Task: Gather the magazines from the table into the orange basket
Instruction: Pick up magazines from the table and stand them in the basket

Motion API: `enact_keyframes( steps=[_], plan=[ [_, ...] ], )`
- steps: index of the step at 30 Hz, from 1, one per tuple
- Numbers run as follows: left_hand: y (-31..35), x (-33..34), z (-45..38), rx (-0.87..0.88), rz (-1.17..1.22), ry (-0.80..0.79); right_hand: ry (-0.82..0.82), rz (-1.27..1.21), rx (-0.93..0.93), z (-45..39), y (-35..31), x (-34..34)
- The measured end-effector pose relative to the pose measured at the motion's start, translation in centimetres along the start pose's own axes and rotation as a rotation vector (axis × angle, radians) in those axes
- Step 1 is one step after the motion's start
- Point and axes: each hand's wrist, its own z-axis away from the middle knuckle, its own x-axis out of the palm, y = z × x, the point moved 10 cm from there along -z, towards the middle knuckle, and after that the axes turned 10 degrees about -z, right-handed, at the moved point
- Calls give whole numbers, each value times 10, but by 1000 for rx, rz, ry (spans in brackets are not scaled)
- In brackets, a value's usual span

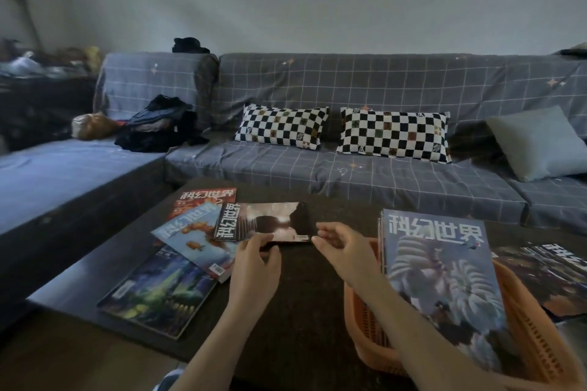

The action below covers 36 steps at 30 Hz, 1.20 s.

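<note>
Two bare forearms, sleeveless to the frame edge, hands (254,255) (338,246) without rings or watch

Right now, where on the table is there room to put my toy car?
Bare tabletop shows between the green-cover magazine and the orange basket, under the left hand and right hand. The table's left is crowded with overlapping magazines; the basket fills the right.

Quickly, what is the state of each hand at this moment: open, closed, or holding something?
Left hand: its fingers pinch the near edge of the dark magazine.
Right hand: open, fingers relaxed, next to that magazine's corner; contact cannot be told.
</note>
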Motion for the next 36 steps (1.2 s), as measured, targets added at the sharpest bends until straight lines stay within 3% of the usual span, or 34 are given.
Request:
enact_keyframes(
  steps=[11, 19, 25, 30, 36],
  plan=[
    [-110, -13, -72, -224, -44, -27, -180, 73, 136, -84, 32, 133],
    [-141, 4, -123, -261, -115, 42, -234, 360, 308, -133, 93, 166],
    [-157, 13, -146, -343, -213, 48, -278, 586, 489, -142, 128, 155],
    [-174, 13, -154, -532, 166, 84, -295, 629, 533, -143, 129, 144],
    [-179, 39, -136, -780, 951, 224, -316, 623, 579, -125, 128, 141]
  ],
)
